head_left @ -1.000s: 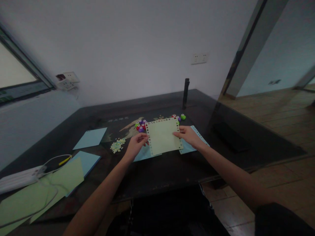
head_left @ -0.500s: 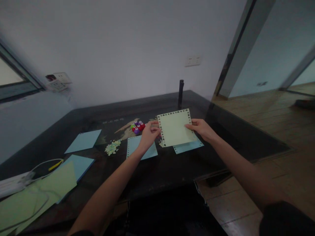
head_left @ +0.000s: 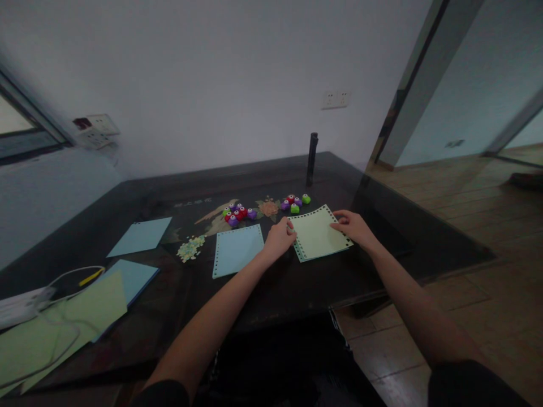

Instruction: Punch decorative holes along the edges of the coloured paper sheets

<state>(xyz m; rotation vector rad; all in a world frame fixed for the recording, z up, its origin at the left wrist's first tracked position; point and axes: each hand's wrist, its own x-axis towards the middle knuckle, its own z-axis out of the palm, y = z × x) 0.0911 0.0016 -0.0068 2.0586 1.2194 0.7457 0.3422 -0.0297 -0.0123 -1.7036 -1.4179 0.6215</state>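
Observation:
A pale green paper sheet (head_left: 314, 233) with small holes punched along its edges lies over a blue sheet, whose rim peeks out beneath. At the green sheet's left edge, my left hand (head_left: 280, 238) is closed in a pinch. My right hand (head_left: 355, 228) grips the right edge between thumb and fingers. Left of these, another blue sheet (head_left: 238, 250) with punched edges lies flat, close to my left forearm. Behind the sheets sit small red, purple and green pieces with white tops, in a right group (head_left: 294, 202) and a left group (head_left: 236, 215).
Tiny paper cut-outs (head_left: 190, 249) form a heap on the dark table (head_left: 271, 299). Farther left are a blue sheet (head_left: 142, 236), a stack of green sheets (head_left: 102, 299) over blue ones, a yellow stick (head_left: 91, 277) and a white cable. A black upright cylinder (head_left: 311, 159) stands at the back.
Both hands have lowered the green sheet from above the table onto the right blue sheet. The right group of coloured pieces, hidden before, now shows.

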